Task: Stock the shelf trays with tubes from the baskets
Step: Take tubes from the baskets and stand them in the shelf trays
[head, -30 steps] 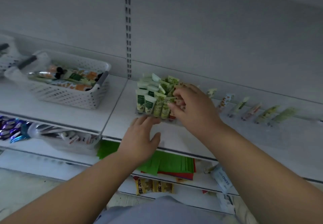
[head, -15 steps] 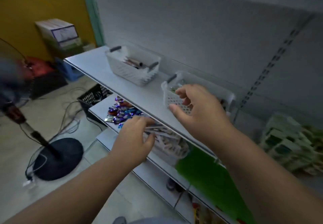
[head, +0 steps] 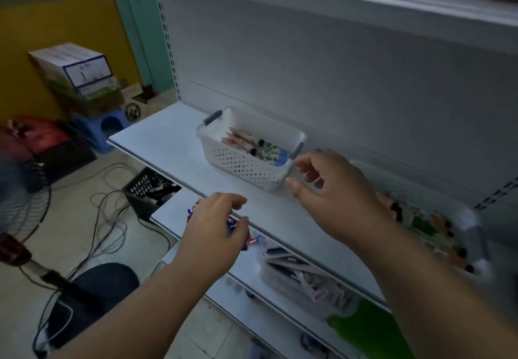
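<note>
While the view has swung further left since a moment ago, both hands, right and left, are held loosely open and empty before the tube-filled far basket, a second basket blurred at right.

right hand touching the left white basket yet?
Apart. In the head view the right hand hovers open beside the left white basket; shelf surface shows between its fingertips and the basket's near corner.
</note>
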A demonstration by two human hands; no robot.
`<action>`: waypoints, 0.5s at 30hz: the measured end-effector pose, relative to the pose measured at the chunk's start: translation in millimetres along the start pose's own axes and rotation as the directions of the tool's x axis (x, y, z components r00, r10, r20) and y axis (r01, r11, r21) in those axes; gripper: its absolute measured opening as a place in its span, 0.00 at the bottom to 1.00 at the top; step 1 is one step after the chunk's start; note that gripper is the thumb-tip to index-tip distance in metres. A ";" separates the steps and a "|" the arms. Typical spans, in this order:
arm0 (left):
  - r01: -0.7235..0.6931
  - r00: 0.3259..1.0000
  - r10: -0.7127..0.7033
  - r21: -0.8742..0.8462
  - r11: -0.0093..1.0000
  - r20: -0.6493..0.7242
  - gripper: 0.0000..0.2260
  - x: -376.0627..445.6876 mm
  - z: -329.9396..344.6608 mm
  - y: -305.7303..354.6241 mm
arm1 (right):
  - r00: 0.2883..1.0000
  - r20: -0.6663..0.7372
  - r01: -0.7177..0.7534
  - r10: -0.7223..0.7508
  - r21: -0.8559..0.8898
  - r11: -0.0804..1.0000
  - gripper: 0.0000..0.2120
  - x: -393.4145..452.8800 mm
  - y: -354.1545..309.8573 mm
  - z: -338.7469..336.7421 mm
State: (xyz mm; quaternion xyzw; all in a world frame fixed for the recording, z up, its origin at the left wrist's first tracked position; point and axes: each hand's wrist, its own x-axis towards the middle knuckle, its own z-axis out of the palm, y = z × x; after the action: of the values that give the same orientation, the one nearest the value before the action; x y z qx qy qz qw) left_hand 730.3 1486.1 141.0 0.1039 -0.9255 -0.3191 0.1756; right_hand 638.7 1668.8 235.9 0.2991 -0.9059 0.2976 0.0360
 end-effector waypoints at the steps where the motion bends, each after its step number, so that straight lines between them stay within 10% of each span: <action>1: 0.000 1.000 0.000 0.001 1.000 0.000 0.12 12.4 1.4 -4.2 | 1.000 -0.024 0.012 -0.012 0.010 1.000 0.10 18.0 4.7 5.6; 15: -0.271 0.963 0.271 -0.039 0.962 -0.014 0.08 180.9 -40.1 -66.4 | 0.963 0.244 -0.094 0.113 -0.088 0.992 0.07 166.6 30.3 82.7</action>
State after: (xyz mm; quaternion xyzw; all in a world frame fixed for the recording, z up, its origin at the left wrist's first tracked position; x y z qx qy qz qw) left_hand 585.5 1357.4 175.7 -0.0260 -0.9236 -0.3105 0.2235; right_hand 494.6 1555.3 192.9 0.2847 -0.9283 0.2247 -0.0819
